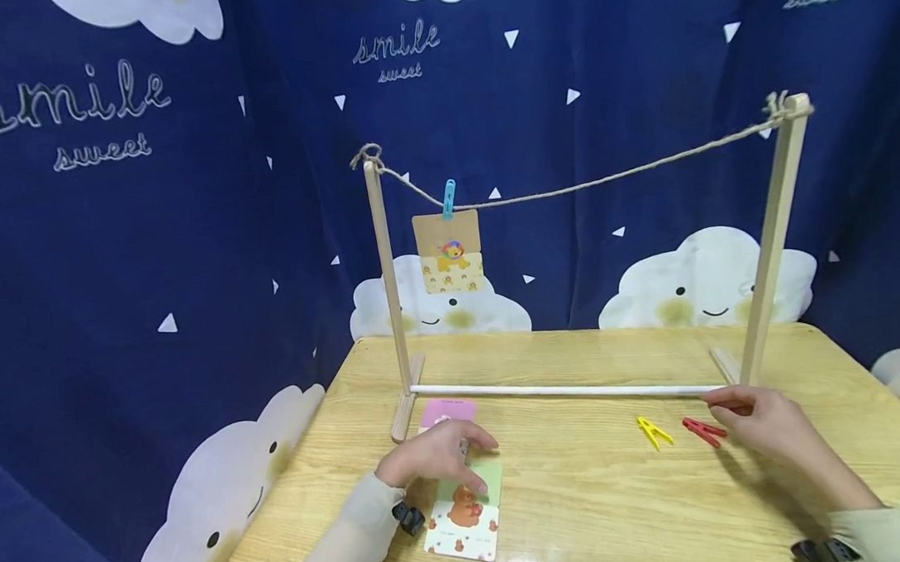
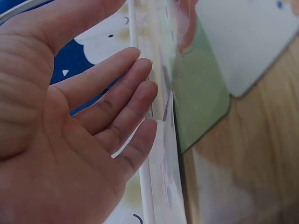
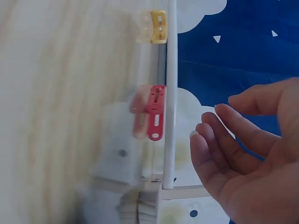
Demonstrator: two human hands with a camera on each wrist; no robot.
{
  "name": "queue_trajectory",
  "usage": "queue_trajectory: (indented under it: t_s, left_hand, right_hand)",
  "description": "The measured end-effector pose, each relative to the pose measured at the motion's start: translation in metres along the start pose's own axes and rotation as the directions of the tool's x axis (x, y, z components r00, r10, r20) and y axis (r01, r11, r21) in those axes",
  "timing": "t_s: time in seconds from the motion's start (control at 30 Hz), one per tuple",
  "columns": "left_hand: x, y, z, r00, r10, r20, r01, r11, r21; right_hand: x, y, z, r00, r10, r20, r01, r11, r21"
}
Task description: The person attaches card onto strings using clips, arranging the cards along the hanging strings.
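My left hand (image 1: 440,454) hovers over two cards, fingers apart and nothing held. Beneath it is a green and white bear card (image 1: 462,525); just behind lies a pink-topped card (image 1: 449,409), partly hidden by the hand. In the left wrist view the palm faces the camera with fingers loosely bent. My right hand (image 1: 765,420) is above the table beside a red clothespin (image 1: 705,430), and its fingers look empty in the right wrist view. A yellow clothespin (image 1: 654,433) lies left of the red one. A lion card (image 1: 451,252) hangs from the string by a blue clothespin (image 1: 449,200).
Two wooden posts (image 1: 775,243) carry a sagging string (image 1: 595,183). A white rod (image 1: 558,391) joins them low over the wooden table (image 1: 561,500), and its right end is near my right fingertips. A blue cloud-patterned curtain (image 1: 290,184) hangs behind.
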State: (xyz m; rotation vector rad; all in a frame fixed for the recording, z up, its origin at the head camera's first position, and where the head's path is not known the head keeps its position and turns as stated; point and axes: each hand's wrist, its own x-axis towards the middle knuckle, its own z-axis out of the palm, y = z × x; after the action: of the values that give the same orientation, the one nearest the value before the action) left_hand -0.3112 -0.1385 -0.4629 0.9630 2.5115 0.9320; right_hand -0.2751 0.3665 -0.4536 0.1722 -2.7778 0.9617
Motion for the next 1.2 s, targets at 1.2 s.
queue_trajectory:
  t_s: [1.2]
  left_hand:
    - [-0.003, 0.002, 0.008, 0.998, -0.023, 0.061, 0.018, 0.997, 0.080]
  right_hand:
    - [-0.008, 0.025, 0.017, 0.997, -0.012, 0.076, 0.018, 0.996, -0.087]
